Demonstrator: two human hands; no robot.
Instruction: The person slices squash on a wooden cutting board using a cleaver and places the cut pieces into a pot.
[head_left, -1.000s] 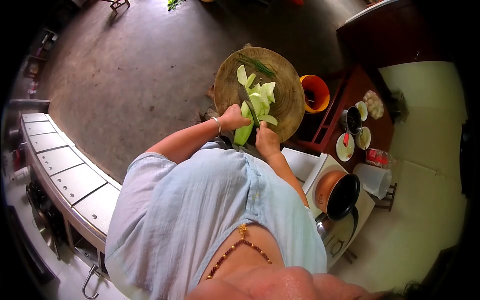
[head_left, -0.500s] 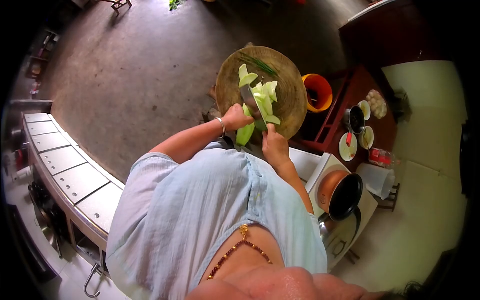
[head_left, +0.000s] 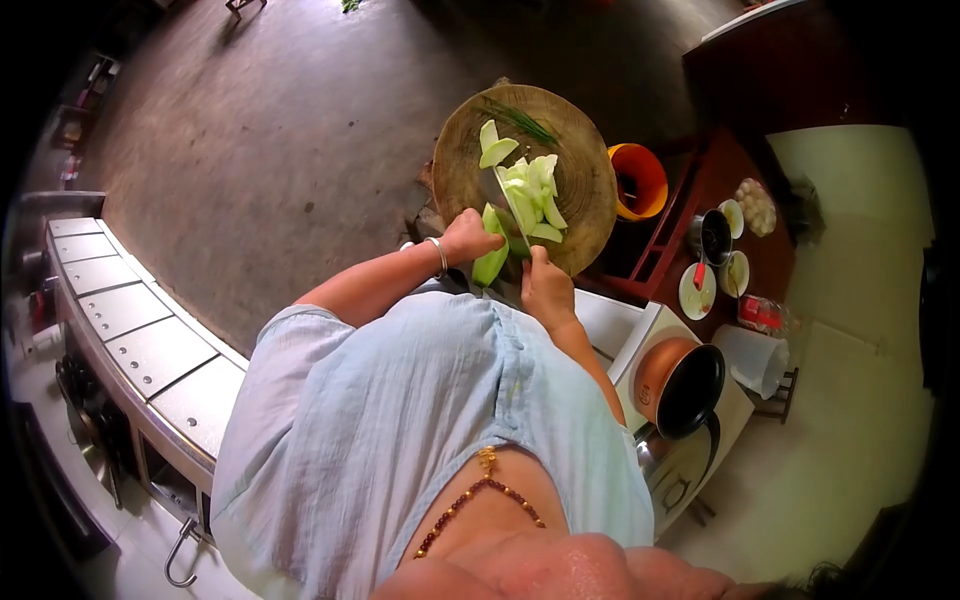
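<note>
On a round wooden chopping block lie several pale green slices and a bunch of thin green stalks. My left hand, with a bangle on its wrist, grips a green vegetable piece at the block's near edge. My right hand is closed around the handle of a knife. The blade stands between the held piece and the slices, its tip pointing away from me. My fingers hide most of the handle.
Right of the block stands an orange bucket. A dark red table holds bowls, a small pot and a bag of round pale items. Nearer are a copper-coloured pot and a clear container. A tiled counter curves along the left.
The knife blade has turned from showing its flat side to nearly edge-on. The slices right of it lie a little farther right, and one slice at the upper left has tipped over since the earliest frame.
</note>
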